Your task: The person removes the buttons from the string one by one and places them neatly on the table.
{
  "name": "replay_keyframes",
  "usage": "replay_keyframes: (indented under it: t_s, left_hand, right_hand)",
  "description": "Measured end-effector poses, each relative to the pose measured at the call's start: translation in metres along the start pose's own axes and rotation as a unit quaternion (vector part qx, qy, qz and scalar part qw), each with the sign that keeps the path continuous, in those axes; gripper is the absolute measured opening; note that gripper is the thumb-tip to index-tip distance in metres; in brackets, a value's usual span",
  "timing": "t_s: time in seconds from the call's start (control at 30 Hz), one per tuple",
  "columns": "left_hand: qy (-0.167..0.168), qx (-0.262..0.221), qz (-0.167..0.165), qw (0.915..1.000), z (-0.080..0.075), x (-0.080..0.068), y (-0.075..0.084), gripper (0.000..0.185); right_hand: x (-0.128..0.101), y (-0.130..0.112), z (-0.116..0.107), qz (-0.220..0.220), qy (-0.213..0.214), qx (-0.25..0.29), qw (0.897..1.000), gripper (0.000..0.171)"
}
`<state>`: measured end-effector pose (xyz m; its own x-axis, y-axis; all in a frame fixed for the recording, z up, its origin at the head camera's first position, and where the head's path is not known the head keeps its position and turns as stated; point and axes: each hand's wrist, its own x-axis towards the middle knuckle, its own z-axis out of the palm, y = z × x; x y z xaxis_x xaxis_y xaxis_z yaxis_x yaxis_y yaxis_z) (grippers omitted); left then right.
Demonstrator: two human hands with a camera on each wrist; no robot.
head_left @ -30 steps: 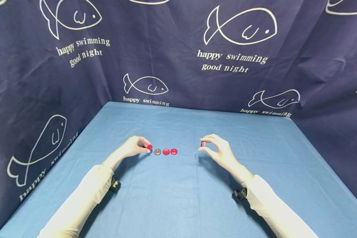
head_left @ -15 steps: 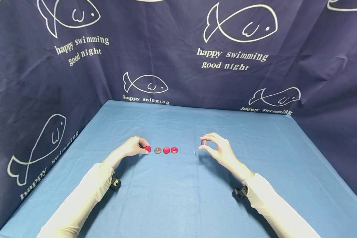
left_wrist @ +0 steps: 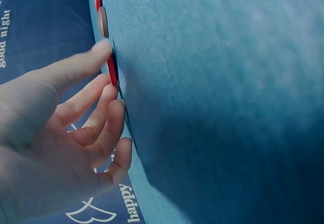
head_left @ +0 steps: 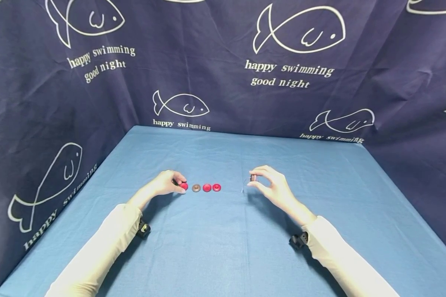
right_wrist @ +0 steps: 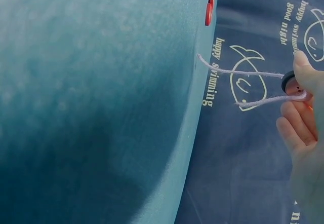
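My left hand pinches a red button by its edges, down at the left end of a row on the cloth. In the left wrist view, that red button lies nearly flat between thumb and fingertips. Beside it, in line, lie a brown button and two red buttons, one in the middle and one at the right end. Raised over the table, my right hand holds a dark-rimmed pinkish-brown button upright between thumb and fingers. A pale thread trails from it in two ends.
A blue cloth covers the table. Dark navy curtains with white fish drawings and lettering hang behind it and along both sides. Black wrist cameras sit at the cuffs of both pale sleeves.
My left hand has lowered its red button from a tilted, raised position down to the cloth beside the brown button. The right hand has stayed almost still with its button and thread.
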<state>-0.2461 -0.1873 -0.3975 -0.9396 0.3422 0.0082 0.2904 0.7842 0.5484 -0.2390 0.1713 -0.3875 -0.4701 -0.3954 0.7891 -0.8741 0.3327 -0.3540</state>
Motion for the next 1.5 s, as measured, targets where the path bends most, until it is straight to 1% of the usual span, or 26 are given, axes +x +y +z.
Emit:
replay_keyframes:
  t_s: [0.1, 0.23, 0.33, 0.53, 0.63, 0.77, 0.87, 0.93, 1.1, 1.33, 1.4, 1.5]
  left_hand:
    - [0.006, -0.004, -0.003, 1.0, -0.001, -0.001, 0.001, 0.037]
    - [0.015, -0.011, 0.001, 0.9998, -0.002, -0.002, 0.004, 0.035]
    - [0.021, -0.019, -0.006, 0.9996, -0.001, -0.001, 0.006, 0.034]
    - [0.029, -0.04, -0.014, 0.9987, 0.001, 0.0, 0.014, 0.036]
    - [0.028, -0.056, -0.006, 0.998, 0.001, 0.0, 0.022, 0.037]
    - [0.028, -0.065, 0.017, 0.9974, 0.003, 0.003, 0.034, 0.038]
    - [0.024, -0.068, 0.03, 0.9969, 0.005, 0.005, 0.042, 0.038]
    - [0.019, -0.074, 0.032, 0.9966, 0.006, 0.006, 0.046, 0.039]
    - [0.008, -0.103, 0.023, 0.9944, 0.008, 0.008, 0.052, 0.038]
    - [-0.005, -0.159, 0.009, 0.9872, 0.015, 0.018, 0.06, 0.038]
    - [-0.008, -0.163, 0.01, 0.9866, 0.017, 0.02, 0.062, 0.038]
    - [-0.009, -0.155, 0.013, 0.9878, 0.02, 0.024, 0.066, 0.037]
  right_hand:
    - [0.0, 0.001, -0.001, 0.003, -0.002, -0.006, 1.0, 0.039]
    - [-0.001, 0.002, -0.001, -0.001, -0.002, -0.012, 1.0, 0.038]
    - [-0.001, 0.002, -0.001, -0.007, 0.001, -0.015, 1.0, 0.039]
    - [-0.003, 0.001, 0.0, -0.008, 0.005, -0.001, 1.0, 0.042]
    - [-0.004, 0.001, 0.0, 0.0, 0.004, 0.006, 1.0, 0.043]
    - [-0.004, -0.001, -0.002, 0.021, -0.008, 0.0, 1.0, 0.041]
    - [-0.004, -0.002, -0.003, 0.036, -0.018, -0.005, 0.999, 0.039]
    - [-0.004, -0.002, -0.003, 0.041, -0.02, -0.007, 0.999, 0.038]
    - [-0.004, -0.003, -0.003, 0.04, -0.018, -0.006, 0.999, 0.038]
    - [-0.002, -0.003, -0.004, 0.05, -0.019, -0.01, 0.999, 0.036]
    - [-0.002, -0.003, -0.004, 0.049, -0.018, -0.01, 0.999, 0.036]
    - [-0.001, -0.003, -0.004, 0.046, -0.017, -0.003, 0.999, 0.037]
